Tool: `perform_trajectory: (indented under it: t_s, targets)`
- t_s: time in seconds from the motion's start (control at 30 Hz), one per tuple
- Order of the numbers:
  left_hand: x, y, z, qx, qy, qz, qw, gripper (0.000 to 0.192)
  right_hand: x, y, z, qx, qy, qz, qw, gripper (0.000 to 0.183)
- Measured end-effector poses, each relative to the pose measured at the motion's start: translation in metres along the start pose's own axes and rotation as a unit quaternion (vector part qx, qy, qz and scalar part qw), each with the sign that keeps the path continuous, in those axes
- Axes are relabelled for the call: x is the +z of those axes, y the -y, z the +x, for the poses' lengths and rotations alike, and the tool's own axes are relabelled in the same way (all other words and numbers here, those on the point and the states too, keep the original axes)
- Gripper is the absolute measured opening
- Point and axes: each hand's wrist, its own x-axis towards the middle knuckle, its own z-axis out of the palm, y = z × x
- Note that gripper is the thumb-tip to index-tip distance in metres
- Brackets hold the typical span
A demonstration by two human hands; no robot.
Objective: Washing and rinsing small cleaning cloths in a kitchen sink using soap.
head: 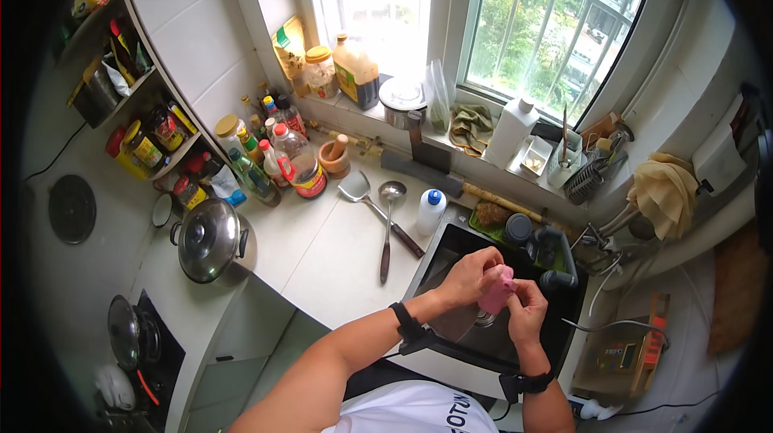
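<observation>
Above the black sink (444,252) I hold a small pink cloth (496,295) up between both hands. My left hand (468,276) pinches its upper left part with the fingertips. At its right edge, my right hand (527,312) grips it between thumb and fingers. The cloth is bunched, and its far side is hidden. Below it, part of the metal drain (485,319) shows in the sink. A dark grey faucet (560,255) stands beyond my right hand at the sink's back right corner.
Left of the sink lie a spatula (377,209) and a ladle (389,224), near a white bottle with a blue cap (430,212). A cleaver (430,149) leans at the back wall. Sauce bottles (300,164) and a lidded steel pot (211,239) stand farther left. A scale (619,355) sits right.
</observation>
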Motion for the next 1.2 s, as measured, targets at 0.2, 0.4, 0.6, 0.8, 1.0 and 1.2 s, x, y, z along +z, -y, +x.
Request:
perform_trajectory:
  t_s: [0.2, 0.4, 0.6, 0.8, 1.0, 1.2]
  targets:
    - [0.001, -0.002, -0.022, 0.003, 0.050, -0.100, 0.994, 0.033, -0.010, -0.005, 0.004, -0.022, -0.041, 0.019, 0.999, 0.011]
    - [0.003, 0.014, -0.034, 0.026, 0.174, -0.114, 0.978, 0.045, -0.011, 0.000, 0.005, -0.026, -0.028, 0.033, 0.999, 0.009]
    - [-0.014, 0.006, -0.021, 0.041, 0.152, -0.116, 0.981, 0.065, -0.003, 0.011, 0.025, -0.029, -0.007, -0.010, 1.000, 0.016]
    - [-0.035, -0.003, -0.013, -0.011, 0.204, -0.138, 0.969, 0.077, -0.014, 0.012, 0.026, 0.012, 0.027, 0.005, 1.000, 0.014]
    - [-0.034, -0.006, -0.019, 0.057, 0.121, -0.048, 0.990, 0.067, -0.018, 0.033, 0.015, 0.151, 0.026, 0.127, 0.980, 0.009]
    - [-0.015, -0.014, -0.057, 0.051, 0.179, -0.056, 0.981, 0.055, -0.015, 0.024, 0.016, 0.165, -0.036, 0.128, 0.977, 0.011]
